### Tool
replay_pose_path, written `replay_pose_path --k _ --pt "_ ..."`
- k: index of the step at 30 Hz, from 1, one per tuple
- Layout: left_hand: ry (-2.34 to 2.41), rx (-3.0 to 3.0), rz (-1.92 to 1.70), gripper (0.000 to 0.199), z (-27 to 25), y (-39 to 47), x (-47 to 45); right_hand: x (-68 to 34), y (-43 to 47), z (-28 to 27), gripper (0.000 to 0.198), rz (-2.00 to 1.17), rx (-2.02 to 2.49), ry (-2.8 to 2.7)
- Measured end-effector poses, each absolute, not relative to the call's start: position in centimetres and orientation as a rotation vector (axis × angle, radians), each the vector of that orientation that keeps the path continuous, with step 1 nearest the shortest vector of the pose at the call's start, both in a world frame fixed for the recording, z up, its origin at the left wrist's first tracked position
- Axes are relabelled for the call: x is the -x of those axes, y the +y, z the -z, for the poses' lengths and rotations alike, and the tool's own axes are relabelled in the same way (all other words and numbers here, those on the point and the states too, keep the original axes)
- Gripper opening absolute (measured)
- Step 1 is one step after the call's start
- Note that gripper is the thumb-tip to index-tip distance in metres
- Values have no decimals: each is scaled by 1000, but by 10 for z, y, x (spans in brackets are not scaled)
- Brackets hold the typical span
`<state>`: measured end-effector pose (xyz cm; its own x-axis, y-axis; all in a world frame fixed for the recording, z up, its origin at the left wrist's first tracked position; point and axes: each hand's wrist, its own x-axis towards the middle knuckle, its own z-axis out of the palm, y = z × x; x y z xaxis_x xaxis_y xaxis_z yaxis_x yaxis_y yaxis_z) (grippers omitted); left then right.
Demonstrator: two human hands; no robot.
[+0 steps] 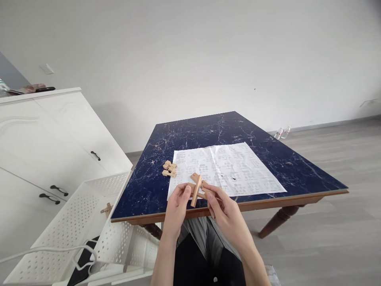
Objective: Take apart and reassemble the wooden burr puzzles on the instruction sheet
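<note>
Just above the front edge of the table, my left hand (178, 204) and my right hand (222, 204) are closed on crossed wooden puzzle pieces (196, 190) between them. One bar stands out toward me across the others. My left thumb and fingers pinch the left end, while my right fingers grip the right end. How the pieces interlock is partly hidden by my fingers. Beneath and beyond them, a creased printed instruction sheet (208, 163) lies flat on the table. Several notched wooden pieces (169, 169) are heaped by its left edge.
The dark blue marbled table (190, 133) has a brown wooden rim. At left, a white perforated basket (64, 222) holds a wooden piece (107, 209) and a white cable (59, 249), beside a white cabinet (44, 147). Clear plastic bottles (282, 132) stand on the floor beyond the table.
</note>
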<state>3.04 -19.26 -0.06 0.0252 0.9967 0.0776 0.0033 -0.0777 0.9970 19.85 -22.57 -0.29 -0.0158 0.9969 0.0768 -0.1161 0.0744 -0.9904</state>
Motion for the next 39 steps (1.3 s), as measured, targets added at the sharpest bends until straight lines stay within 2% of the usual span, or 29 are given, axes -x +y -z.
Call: replay_pose_path --k 5,9,15,19,32,39 --pt "1187 -1356 -1198 43 -9 -180 -26 -188 -222 7 45 -1079 1126 -1287" --pt "1168 -1356 -1189 44 -12 -165 -16 -184 -221 12 47 -1075 1173 -1297" --pt "1180 -1284 -1242 59 -2 -138 6 -184 -221 17 41 -1074 1182 -1311" --pt "1188 -1277 -1207 57 5 -136 13 -182 -222 19 38 -1019 1252 -1312" --pt "1180 -1330 -1134 48 3 -151 15 -172 -209 59 34 -249 1472 -1537" --pt "1133 -1370 -1123 49 6 -151 13 -152 -197 63 39 -73 1627 -1397"
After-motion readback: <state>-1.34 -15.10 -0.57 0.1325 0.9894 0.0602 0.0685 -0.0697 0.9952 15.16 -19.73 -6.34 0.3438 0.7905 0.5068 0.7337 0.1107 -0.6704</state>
